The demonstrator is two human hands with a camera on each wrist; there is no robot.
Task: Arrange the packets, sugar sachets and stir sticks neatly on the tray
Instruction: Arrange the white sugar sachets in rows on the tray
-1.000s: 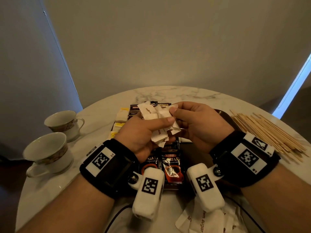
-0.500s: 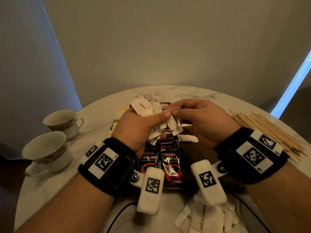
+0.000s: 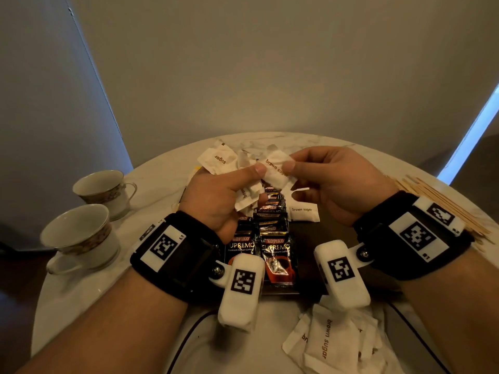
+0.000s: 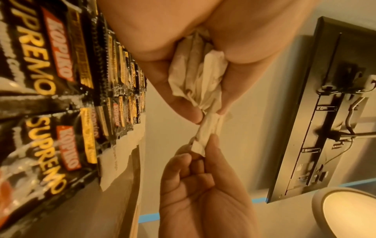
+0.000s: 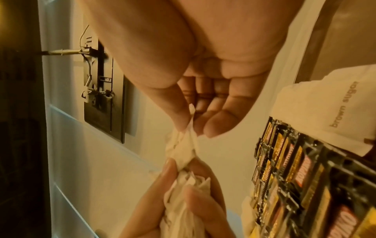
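My left hand [image 3: 229, 184] grips a bunch of white brown-sugar sachets [image 3: 224, 160] above the tray; the bunch [image 4: 195, 77] shows crumpled between its fingers in the left wrist view. My right hand [image 3: 324, 179] pinches one sachet [image 3: 276, 170] of that bunch between thumb and forefinger, seen close in the right wrist view [image 5: 185, 145]. Below them two rows of black Kopiko Supremo coffee packets [image 3: 272, 238] lie on the dark tray [image 3: 332, 230]. One sachet [image 3: 303, 211] lies flat on the tray beside the packets. Wooden stir sticks [image 3: 442, 203] lie on the table at the right.
Two teacups [image 3: 81, 233] stand at the left of the round marble table [image 3: 156, 184]. A loose heap of sugar sachets [image 3: 332, 344] lies at the near edge by my right forearm. A black cable [image 3: 186, 344] runs across the near edge. Yellow packets peek out behind my left hand.
Both hands have risen and moved slightly apart. The right hand has drawn one sachet partly out of the bunch in the left hand. A sachet on the tray is now uncovered.
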